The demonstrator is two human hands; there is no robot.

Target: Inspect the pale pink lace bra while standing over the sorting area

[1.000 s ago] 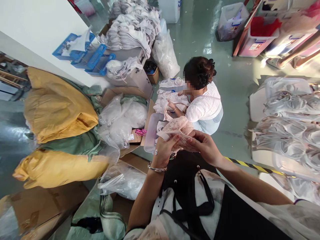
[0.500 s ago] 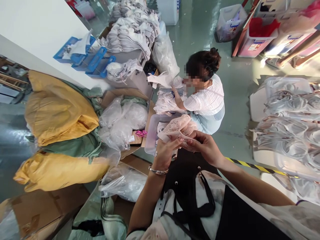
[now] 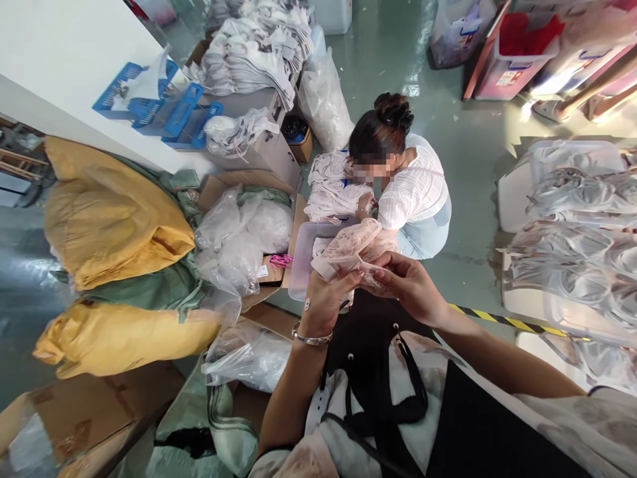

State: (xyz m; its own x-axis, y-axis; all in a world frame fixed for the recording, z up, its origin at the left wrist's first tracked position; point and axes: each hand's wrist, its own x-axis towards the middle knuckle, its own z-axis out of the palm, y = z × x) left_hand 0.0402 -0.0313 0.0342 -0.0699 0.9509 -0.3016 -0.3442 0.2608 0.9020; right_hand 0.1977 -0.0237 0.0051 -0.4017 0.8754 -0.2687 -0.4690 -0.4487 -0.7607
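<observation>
Both of my hands grip a pale pink lace bra (image 3: 351, 244) in front of my body. My left hand (image 3: 326, 299) is closed on its lower left edge, thumb on top. With thumb and fingers, my right hand (image 3: 411, 285) pinches the edge on the other side. The cups bulge up beyond my fingers, and part of the bra is hidden by them. Just past it stands a translucent plastic bin (image 3: 301, 265) with light fabric in it. Stacked white-pink bras (image 3: 331, 189) lie farther on, beside a crouching person (image 3: 413, 179) in a white top.
Left are yellow sacks (image 3: 114, 219) and an open carton (image 3: 219, 182) of clear plastic bags. Blue baskets (image 3: 182, 109) hang near a cabinet piled with white bra pieces (image 3: 249, 60). Bins heaped with bras (image 3: 572, 259) stand right, by striped floor tape (image 3: 488, 316).
The crouching person has leaned lower over the stack; the white piece held up earlier is no longer seen raised. My hands keep their grip on the bra, nearly still. The view has shifted slightly.
</observation>
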